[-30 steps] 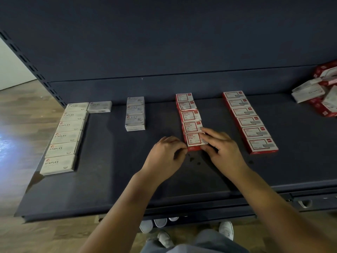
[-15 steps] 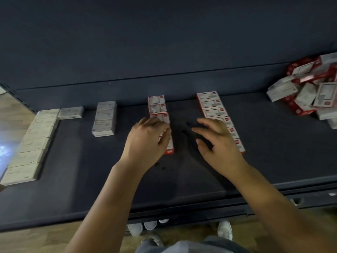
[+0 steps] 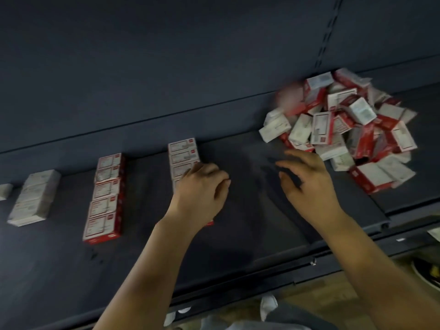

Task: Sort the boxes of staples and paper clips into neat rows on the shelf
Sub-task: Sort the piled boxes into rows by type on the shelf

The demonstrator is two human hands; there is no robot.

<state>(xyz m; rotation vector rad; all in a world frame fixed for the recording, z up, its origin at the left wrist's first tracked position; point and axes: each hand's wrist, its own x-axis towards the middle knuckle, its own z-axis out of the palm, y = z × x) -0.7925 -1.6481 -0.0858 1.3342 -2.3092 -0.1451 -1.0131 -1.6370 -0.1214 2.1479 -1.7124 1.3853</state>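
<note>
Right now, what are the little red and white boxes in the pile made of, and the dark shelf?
The pile of boxes looks like thin printed cardboard: flat faces, sharp folded edges, red and white print, slightly glossy. The shelf looks like painted metal with a matte dark finish; the slotted rail on the back panel suggests steel, though blur leaves it unsure.

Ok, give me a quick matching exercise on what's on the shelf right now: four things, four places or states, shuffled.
Things:
1. heap of boxes
2. left hand
3. right hand
4. grey-white row

States:
A. fingers spread, holding nothing, nearest the heap
B. unsorted, at the shelf's right
C. neat line far left
D. fingers curled, over a red-edged row

Pairs: 1-B, 2-D, 3-A, 4-C
</note>
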